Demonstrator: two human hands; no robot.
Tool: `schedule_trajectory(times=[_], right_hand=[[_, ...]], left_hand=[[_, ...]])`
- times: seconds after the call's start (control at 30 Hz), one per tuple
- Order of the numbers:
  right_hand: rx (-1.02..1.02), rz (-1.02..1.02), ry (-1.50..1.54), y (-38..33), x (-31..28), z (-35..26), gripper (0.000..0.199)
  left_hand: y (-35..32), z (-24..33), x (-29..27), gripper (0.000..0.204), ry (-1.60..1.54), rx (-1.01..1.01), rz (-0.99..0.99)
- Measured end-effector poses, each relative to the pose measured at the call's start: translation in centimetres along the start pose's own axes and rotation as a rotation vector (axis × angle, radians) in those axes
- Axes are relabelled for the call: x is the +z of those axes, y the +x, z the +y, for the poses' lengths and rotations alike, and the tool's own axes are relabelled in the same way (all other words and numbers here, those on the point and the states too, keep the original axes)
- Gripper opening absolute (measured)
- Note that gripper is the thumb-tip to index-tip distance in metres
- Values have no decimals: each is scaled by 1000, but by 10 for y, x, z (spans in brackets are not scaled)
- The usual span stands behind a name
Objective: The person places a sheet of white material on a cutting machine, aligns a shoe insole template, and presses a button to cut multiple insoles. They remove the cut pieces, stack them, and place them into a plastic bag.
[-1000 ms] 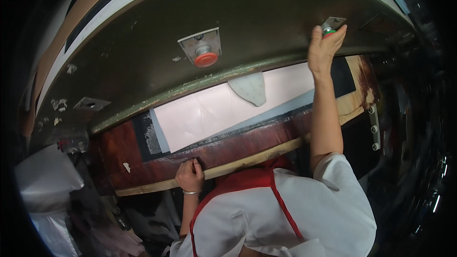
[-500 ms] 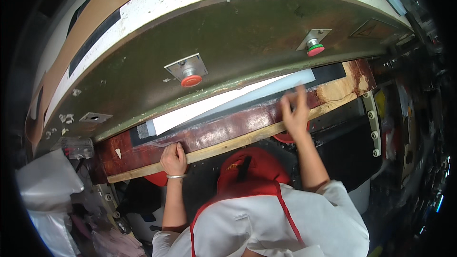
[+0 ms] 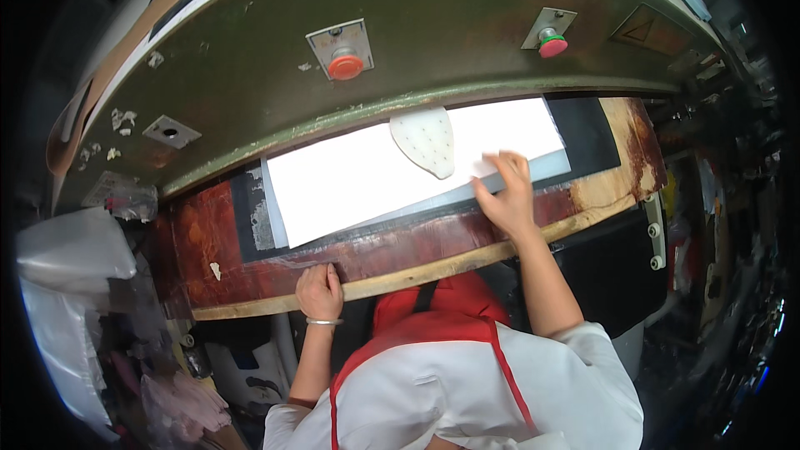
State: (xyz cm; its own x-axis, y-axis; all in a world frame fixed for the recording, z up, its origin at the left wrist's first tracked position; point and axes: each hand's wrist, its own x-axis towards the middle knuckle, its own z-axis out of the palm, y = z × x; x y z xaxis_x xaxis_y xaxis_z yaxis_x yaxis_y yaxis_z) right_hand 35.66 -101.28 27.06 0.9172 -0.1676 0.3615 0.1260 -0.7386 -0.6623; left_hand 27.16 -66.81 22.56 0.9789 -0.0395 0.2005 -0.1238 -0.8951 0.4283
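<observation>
My left hand (image 3: 319, 289) is closed over the front wooden edge of a reddish-brown board (image 3: 375, 253) below the green machine front. My right hand (image 3: 510, 198), slightly blurred, hovers over the board with thumb and fingers apart, and nothing shows in it. Beside its fingertips lies a white sheet (image 3: 333, 183), on top of a pale blue sheet (image 3: 546, 165) and a black mat (image 3: 596, 146). A white teardrop-shaped piece (image 3: 422, 142) dotted with small marks rests on the white sheet, its rounded far end cut off from view by the machine's lower edge.
Overhanging the board is the green machine front (image 3: 450, 42), with a red push button (image 3: 345, 65) and a pink-and-green one (image 3: 552, 43). Clear plastic bags (image 3: 75, 246) hang at the left. White rollers (image 3: 655, 231) line a rail at the right.
More of the board and its sheets shows from beneath the machine, and the teardrop piece has come into view. My right hand has moved slightly left and down; my left hand stays at the edge.
</observation>
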Motion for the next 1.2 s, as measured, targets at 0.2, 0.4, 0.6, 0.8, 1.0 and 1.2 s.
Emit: schedule_trajectory(times=[0.2, 0.4, 0.6, 0.8, 1.0, 1.2], right_hand=[[-60, -202, -103, -20, 60, -21, 97], [147, -211, 99, -86, 40, -65, 87], [405, -220, 730, -82, -22, -36, 93], [160, -120, -2, -89, -25, -2, 92], [126, -63, 10, -68, 0, 8, 103], [274, 80, 189, 17, -16, 7, 101]], left_hand=[[-72, 8, -9, 14, -4, 60, -43], [-127, 15, -23, 8, 15, 32, -191], [-145, 14, -25, 10, -58, 113, -164], [-139, 19, -21, 11, -19, 96, -202], [-107, 22, -31, 13, -15, 93, -190], [-54, 21, -53, 16, -9, 71, -193]])
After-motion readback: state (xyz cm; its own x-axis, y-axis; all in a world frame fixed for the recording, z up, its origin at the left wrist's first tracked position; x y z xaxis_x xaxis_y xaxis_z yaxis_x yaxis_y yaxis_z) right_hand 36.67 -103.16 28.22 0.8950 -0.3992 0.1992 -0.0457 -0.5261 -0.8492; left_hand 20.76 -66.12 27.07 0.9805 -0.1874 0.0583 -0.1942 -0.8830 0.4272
